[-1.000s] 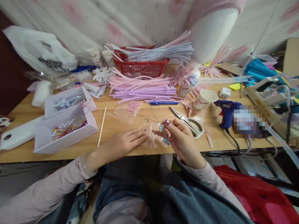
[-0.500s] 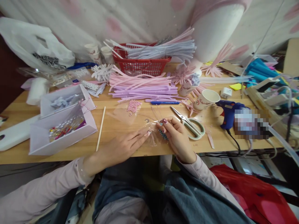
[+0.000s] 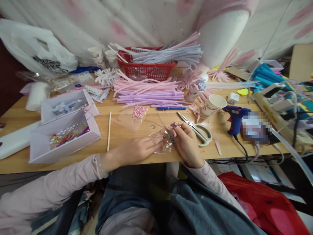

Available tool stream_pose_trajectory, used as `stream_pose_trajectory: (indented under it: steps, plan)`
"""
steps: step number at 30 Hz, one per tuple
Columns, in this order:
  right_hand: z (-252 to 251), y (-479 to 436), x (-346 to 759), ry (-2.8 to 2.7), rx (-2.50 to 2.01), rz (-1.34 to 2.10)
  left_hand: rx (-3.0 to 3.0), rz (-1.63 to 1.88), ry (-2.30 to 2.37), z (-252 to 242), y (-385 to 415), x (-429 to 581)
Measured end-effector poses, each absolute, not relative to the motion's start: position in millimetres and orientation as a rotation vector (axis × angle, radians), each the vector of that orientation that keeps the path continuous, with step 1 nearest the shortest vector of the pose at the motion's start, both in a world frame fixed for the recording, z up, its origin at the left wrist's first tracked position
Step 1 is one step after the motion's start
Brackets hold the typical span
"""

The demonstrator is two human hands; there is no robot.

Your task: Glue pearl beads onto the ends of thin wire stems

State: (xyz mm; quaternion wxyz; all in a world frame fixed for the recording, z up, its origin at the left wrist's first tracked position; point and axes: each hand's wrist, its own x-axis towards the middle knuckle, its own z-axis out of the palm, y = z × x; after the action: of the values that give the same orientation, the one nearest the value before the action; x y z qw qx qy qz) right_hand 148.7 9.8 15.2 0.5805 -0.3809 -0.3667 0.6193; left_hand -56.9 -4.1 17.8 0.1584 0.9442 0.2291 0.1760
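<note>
My left hand [image 3: 137, 149] lies low over the front of the table, its fingertips on a small clear plastic bag [image 3: 160, 138]. Just right of it, my right hand [image 3: 187, 142] pinches a thin wire [image 3: 156, 123] between thumb and forefinger. Dark teal beads [image 3: 171, 139] show beneath the right fingers, partly hidden by them. Behind the hands, pink beads [image 3: 139, 112] sit in a cluster on another clear bag. Scissors [image 3: 195, 127] with pale green handles lie beside my right hand.
White boxes [image 3: 66, 140] with small parts and a thin stick [image 3: 109, 130] are at left. Behind lie pink and purple fuzzy stems [image 3: 149, 96], a blue pen [image 3: 171, 108] and a red basket [image 3: 149, 70]. A paper cup [image 3: 213, 105] and blue glue gun [image 3: 236, 119] stand at right.
My left hand has moved right, closer to my right hand, pushing along the clear bag. My right hand keeps its pinch. The whole view has shifted slightly.
</note>
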Motion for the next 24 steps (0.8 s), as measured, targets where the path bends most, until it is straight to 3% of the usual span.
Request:
stream_pose_trajectory:
  steps: [9,24]
  plan:
    - [9.9,14.0,147.7,-0.804,-0.851,1.301,2.973,0.36,0.587,11.3,-3.3,-42.0]
    - [5.7,15.5,148.3,-0.828,-0.83,1.167,2.961,0.517,0.643,2.8,1.6,-22.3]
